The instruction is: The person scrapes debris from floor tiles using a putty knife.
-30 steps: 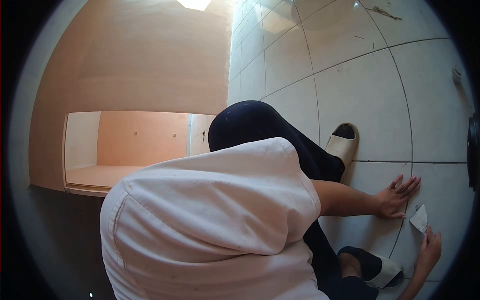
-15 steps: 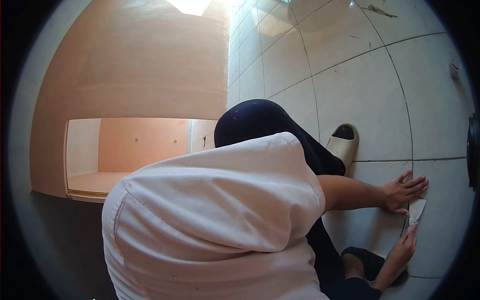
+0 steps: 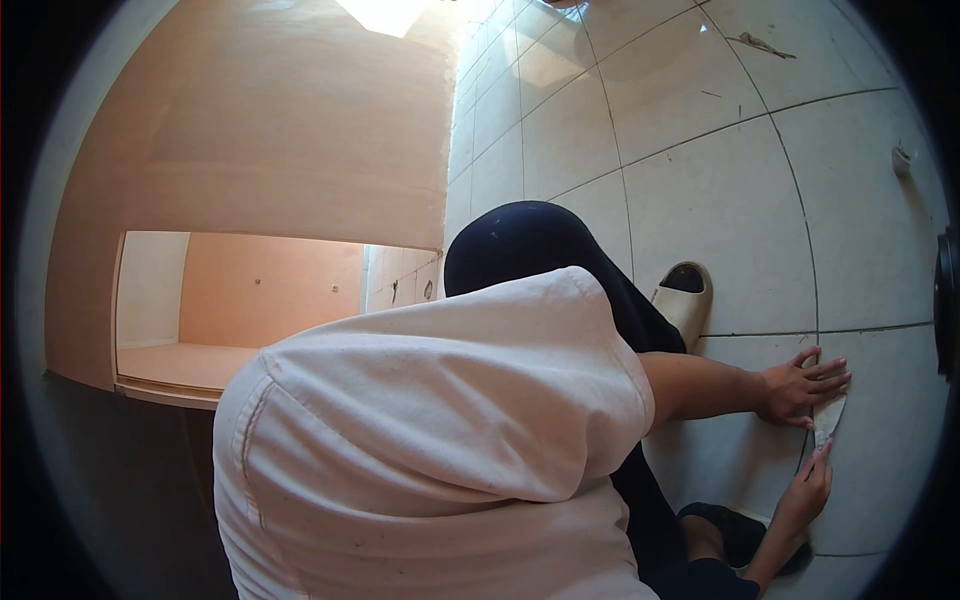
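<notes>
My left hand [image 3: 798, 388] lies palm down with its fingers spread, across a grout line of the tiled floor [image 3: 720, 215]. Its fingertips rest on or beside the wide end of a pale putty knife [image 3: 828, 415]; exact contact is hard to make out. Around the narrow end of the putty knife, the fingers of my right hand [image 3: 808, 488] are closed. The blade lies low over the tile between both hands, partly covered by the left fingers. My white shirt sleeve [image 3: 590, 380] fills much of the lower middle.
My bent knee [image 3: 520, 240] and feet, one in a beige slipper [image 3: 688, 300], one in a dark shoe [image 3: 735, 530], stand close by. An orange-pink panel [image 3: 290, 150] with a rectangular opening rises at left. Debris [image 3: 760, 45] lies on far tiles; a dark object [image 3: 945, 300] edges in at right.
The camera view has shifted slightly. Both hands and the putty knife keep nearly the same position against the tiles.
</notes>
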The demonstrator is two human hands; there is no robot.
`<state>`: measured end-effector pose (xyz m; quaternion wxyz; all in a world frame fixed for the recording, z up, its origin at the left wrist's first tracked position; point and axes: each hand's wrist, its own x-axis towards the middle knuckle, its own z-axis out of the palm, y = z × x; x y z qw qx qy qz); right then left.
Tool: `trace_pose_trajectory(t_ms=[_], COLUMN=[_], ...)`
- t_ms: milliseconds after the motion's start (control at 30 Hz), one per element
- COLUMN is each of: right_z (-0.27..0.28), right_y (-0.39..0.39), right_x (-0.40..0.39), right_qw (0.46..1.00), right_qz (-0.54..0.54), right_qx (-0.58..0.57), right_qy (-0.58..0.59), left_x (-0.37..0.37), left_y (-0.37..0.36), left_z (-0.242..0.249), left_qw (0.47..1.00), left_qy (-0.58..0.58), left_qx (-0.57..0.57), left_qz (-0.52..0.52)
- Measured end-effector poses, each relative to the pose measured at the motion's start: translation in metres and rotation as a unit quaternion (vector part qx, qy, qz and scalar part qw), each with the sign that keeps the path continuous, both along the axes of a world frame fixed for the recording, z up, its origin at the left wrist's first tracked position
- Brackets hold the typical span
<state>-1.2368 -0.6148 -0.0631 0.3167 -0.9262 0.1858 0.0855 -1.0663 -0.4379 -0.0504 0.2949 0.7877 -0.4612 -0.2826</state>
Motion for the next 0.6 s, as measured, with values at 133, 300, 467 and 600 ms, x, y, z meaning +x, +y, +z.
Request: trace_pose_trajectory(t_ms=[133, 300, 467, 600], right_z=[-0.005, -0.007, -0.003, -0.004], right_y=[0.001, 0.004, 0.028, 0.009], right_x=[-0.001, -0.001, 0.042, 0.011], right_qw=[1.000, 1.000, 0.999, 0.999], right_qz=[-0.002, -0.017, -0.035, -0.031], right_qx=[-0.002, -0.001, -0.009, -0.003], right_qy=[-0.019, -0.001, -0.036, -0.032], left_x=[0.006, 0.015, 0.038, 0.073], left_y=[0.002, -0.002, -0.009, -0.007], left_z=[0.004, 0.008, 0.001, 0.046], left_qw=[1.000, 1.000, 0.959, 0.966], left_qy=[0.003, 0.010, -0.208, -0.080], left_qx=[0.001, -0.011, -0.066, 0.001], left_qz=[-0.013, 0.006, 0.181, 0.245])
